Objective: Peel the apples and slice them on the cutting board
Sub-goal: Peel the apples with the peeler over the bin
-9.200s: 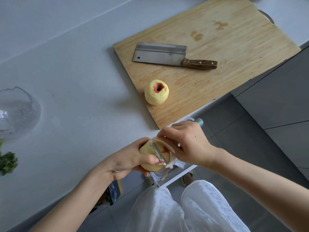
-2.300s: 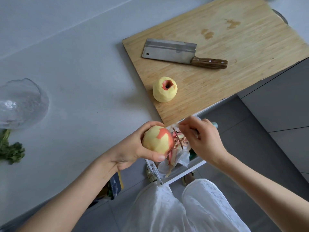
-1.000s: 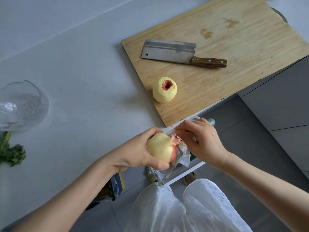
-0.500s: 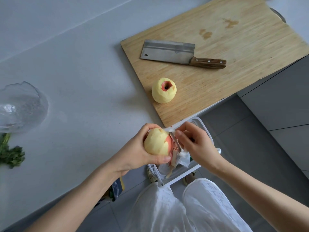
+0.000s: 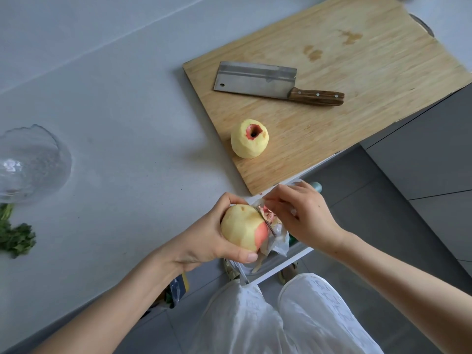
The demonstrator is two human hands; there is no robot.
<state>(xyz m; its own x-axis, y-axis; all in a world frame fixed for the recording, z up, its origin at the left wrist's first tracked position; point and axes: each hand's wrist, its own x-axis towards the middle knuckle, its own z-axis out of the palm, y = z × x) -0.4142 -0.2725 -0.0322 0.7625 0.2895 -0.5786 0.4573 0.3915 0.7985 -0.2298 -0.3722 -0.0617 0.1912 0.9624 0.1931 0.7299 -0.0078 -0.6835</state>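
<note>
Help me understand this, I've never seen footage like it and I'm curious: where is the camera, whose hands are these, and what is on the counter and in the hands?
There is no machine here. One camera is worn on a person's head and looks down, so you see their own two arms. The left hand grips an apple, mostly peeled with a patch of red skin on it. The fingers of the right hand hold a peeler against that patch, above a white bin with peel in it. On the grey counter lies a wooden cutting board. On it rest a cleaver, untouched, and a second apple, peeled except round its hollow end. To the left stand a glass bowl and some green herbs.
</note>
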